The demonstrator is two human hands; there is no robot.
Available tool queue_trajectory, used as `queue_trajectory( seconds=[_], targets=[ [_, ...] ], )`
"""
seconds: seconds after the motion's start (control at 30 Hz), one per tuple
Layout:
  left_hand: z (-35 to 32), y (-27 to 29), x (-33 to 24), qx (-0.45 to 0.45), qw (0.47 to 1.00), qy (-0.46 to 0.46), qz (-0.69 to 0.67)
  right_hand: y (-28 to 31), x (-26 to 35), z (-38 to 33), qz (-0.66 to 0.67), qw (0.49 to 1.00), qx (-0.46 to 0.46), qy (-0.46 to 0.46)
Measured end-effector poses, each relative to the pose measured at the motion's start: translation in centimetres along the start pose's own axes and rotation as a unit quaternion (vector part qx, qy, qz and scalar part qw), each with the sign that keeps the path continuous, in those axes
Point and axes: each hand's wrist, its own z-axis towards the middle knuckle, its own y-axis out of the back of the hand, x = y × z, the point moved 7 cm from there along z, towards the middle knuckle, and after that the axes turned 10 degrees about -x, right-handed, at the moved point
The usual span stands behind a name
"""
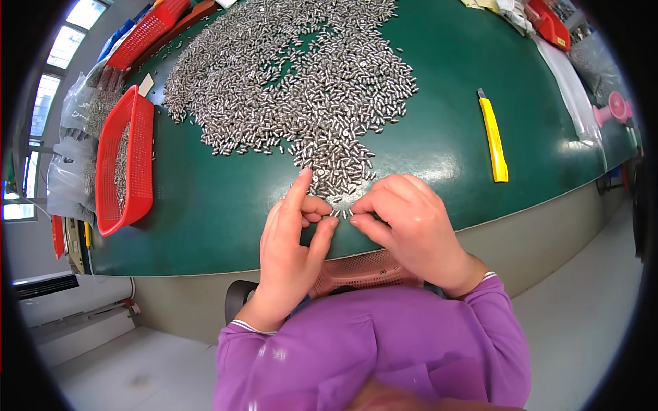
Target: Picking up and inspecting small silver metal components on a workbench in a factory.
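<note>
A short row of small silvery metal pins (342, 213) stands between my two hands near the table's front edge. At its left end, my left hand (284, 240) has its thumb and curled fingers closed about the pins, with the index finger stretched forward. My right hand (415, 222) pinches the right end of the row between thumb and bent forefinger. Just beyond my fingertips lies the tip of a large heap of the same metal pins (295, 89), which spreads over the far middle of the table. The contact under my fingertips is partly hidden.
On the green table (445, 130) a yellow utility knife (493, 137) lies to the right. A red plastic basket (142, 157) holding pins stands at the left, beside clear plastic bags (73, 164). A pink mesh basket (367, 271) sits below the front edge, against my body.
</note>
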Motion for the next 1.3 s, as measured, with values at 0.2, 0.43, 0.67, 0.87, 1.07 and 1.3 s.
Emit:
queue_trajectory(
  seconds=[0.2,0.43,0.67,0.87,1.07,1.3],
  targets=[
    [0.07,-0.13,0.18,0.007,1.000,-0.018,0.000,-0.19,-0.10,0.06,-0.001,1.000,-0.001,0.004],
    [0.15,0.07,0.09,0.037,0.999,-0.012,-0.022,-0.17,-0.19,0.14,0.009,1.000,0.005,-0.004],
    [0.44,-0.39,-0.24,0.058,0.998,-0.012,-0.028,-0.35,-0.05,0.25,0.003,1.000,0.003,-0.015],
    [0.55,-0.63,-0.19,0.061,0.997,-0.008,-0.042,-0.51,0.00,0.20,-0.009,1.000,0.015,-0.004],
    [0.65,-0.69,-0.18,0.059,0.997,-0.016,-0.038,-0.55,0.03,0.28,-0.013,1.000,0.017,-0.006],
    [0.49,-0.27,0.12,0.055,0.997,0.010,-0.056,-0.44,-0.46,0.37,0.028,0.999,0.017,-0.021]
  ],
)
